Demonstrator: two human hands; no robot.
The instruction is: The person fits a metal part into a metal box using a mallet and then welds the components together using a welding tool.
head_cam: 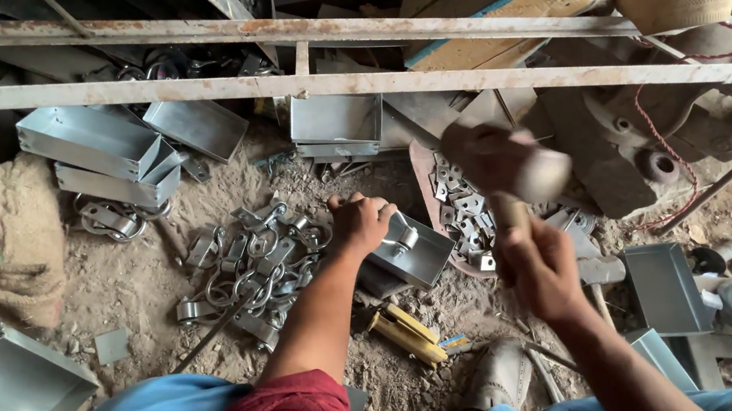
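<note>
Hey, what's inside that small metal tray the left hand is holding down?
Inside the small metal tray, a metal ring fitting sits against its near wall beside the left hand. The hand covers the tray's left corner; anything there is hidden.

**Trays, rings and brackets around the hands**

The left hand (359, 222) rests on a metal tray (415, 254) at the centre of the dirt floor (137, 287). To its left lies a heap of ring fittings (252, 268); to its right, a pile of small brackets (466, 211). The right hand (539, 267) is raised right of the tray, a mallet (501, 159) above the brackets. Behind everything, two long bars (350, 80) run across, with stacked trays (110, 154) under them at the left. Another tray (7, 380) lies at the far left, nearer the person.
</note>
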